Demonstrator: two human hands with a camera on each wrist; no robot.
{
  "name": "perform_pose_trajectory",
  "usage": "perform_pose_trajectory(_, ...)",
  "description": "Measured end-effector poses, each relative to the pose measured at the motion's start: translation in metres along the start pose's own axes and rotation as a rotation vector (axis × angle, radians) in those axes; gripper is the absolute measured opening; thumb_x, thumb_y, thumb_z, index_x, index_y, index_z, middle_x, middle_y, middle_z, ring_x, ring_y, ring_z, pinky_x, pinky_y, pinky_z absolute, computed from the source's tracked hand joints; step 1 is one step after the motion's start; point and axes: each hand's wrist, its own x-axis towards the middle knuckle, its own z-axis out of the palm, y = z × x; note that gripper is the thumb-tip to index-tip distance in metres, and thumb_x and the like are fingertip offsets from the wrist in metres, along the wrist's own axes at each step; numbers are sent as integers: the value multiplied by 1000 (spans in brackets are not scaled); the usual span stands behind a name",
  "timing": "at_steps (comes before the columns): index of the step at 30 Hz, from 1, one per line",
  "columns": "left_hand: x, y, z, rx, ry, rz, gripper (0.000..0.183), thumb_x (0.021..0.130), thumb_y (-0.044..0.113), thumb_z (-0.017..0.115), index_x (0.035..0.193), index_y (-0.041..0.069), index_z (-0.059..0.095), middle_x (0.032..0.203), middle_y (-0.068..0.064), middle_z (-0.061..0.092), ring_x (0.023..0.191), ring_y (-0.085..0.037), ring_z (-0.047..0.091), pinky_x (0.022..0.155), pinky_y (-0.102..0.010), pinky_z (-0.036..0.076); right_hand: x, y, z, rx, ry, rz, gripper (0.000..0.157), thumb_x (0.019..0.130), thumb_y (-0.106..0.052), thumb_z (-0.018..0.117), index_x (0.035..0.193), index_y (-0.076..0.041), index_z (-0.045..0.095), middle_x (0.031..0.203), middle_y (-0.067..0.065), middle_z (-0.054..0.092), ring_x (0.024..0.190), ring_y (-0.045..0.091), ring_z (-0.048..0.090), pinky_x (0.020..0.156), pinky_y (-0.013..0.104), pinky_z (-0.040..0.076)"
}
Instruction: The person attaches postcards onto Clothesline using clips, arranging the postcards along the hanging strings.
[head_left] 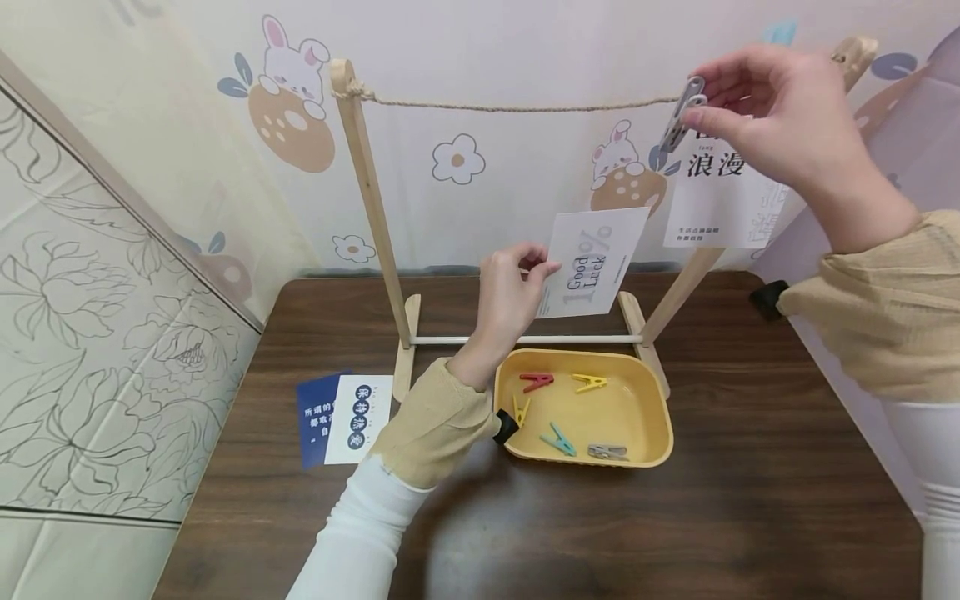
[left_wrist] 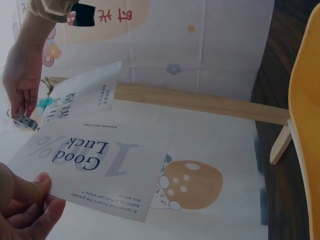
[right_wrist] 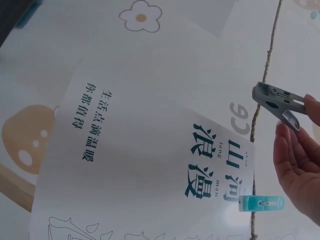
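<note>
My left hand (head_left: 513,287) pinches the edge of a white "Good Luck" card (head_left: 592,262) between thumb and fingers, below the rope. In my right hand (head_left: 787,112) is a grey clothespin (right_wrist: 277,102), held by its handle end beside the twine rope (head_left: 517,108). In the right wrist view the clothespin overlaps the rope; whether its tips grip the rope I cannot tell. Another white card (right_wrist: 135,145) with large Chinese characters hangs from the rope by a teal clothespin (right_wrist: 262,203), close to my right hand.
A wooden frame (head_left: 372,208) carries the rope. On the table (head_left: 750,467), a yellow basket (head_left: 660,417) contains red, yellow, teal and grey clothespins. A white card (head_left: 378,408) overlaps a blue card (head_left: 311,433) at the left. Behind the frame stands a backdrop with printed rabbits.
</note>
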Motion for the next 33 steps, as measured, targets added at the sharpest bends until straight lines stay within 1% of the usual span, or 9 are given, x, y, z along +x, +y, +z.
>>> perform_pose_trajectory(2, 3, 1, 1, -1, 6, 1, 9, 79, 9, 66, 78, 1, 65, 75, -6, 64, 65, -9, 56, 56, -14, 44, 2, -1, -1, 23, 2, 24, 24, 77, -2, 66, 88, -23, 59, 81, -9, 56, 72, 2, 52, 64, 8, 37)
perform_pose_trajectory(7, 11, 5, 1, 2, 18, -5, 10, 79, 11, 66, 79, 1, 66, 75, -6, 64, 64, -9, 54, 55, -14, 43, 6, -3, -1, 65, 8, 51, 23, 77, -2, 66, 89, -21, 59, 82, -8, 56, 74, 2, 52, 65, 7, 37)
perform_pose_trajectory(10, 16, 7, 2, 12, 29, 4, 10, 79, 10, 66, 78, 1, 65, 74, -6, 64, 63, -8, 54, 55, -14, 42, 9, -5, -2, 91, 13, 47, 23, 77, -1, 65, 88, -20, 59, 82, -7, 56, 74, 3, 52, 66, 7, 37)
perform_pose_trajectory(13, 22, 7, 2, 26, 30, 6, 10, 80, 10, 66, 79, 1, 65, 74, -6, 64, 63, -9, 54, 55, -14, 42, 12, -7, -2, 99, 18, 21, 24, 77, 1, 65, 87, -20, 59, 82, -6, 56, 74, 3, 52, 66, 7, 38)
perform_pose_trajectory(17, 28, 9, 1, 46, 7, -11, 10, 81, 11, 64, 80, 1, 64, 77, -5, 64, 66, -10, 55, 56, -15, 42, 16, -10, -1, 99, 20, -1, 25, 76, 3, 65, 86, -19, 60, 81, -6, 56, 74, 4, 53, 67, 7, 38)
perform_pose_trajectory(23, 35, 14, 3, 47, -20, -9, 10, 82, 11, 63, 80, 1, 63, 79, -5, 64, 66, -10, 55, 55, -15, 41, 21, -13, -1, 78, 21, 7, 24, 76, 2, 65, 85, -20, 60, 81, -7, 56, 75, 3, 52, 67, 7, 38)
perform_pose_trajectory(28, 41, 18, 5, 57, -22, -17, 9, 81, 11, 64, 80, 1, 63, 76, -4, 63, 65, -9, 54, 55, -14, 40, 25, -14, 0, 99, 23, 44, 21, 77, 0, 65, 86, -19, 61, 81, -8, 57, 76, 4, 51, 66, 7, 37)
perform_pose_trajectory(33, 48, 21, 6, 63, -14, -16, 10, 80, 12, 65, 79, 2, 64, 73, -4, 62, 64, -8, 53, 55, -14, 39, 31, -13, 0, 179, 18, 86, 21, 76, 0, 66, 90, -14, 61, 84, -7, 58, 77, 5, 52, 65, 8, 36)
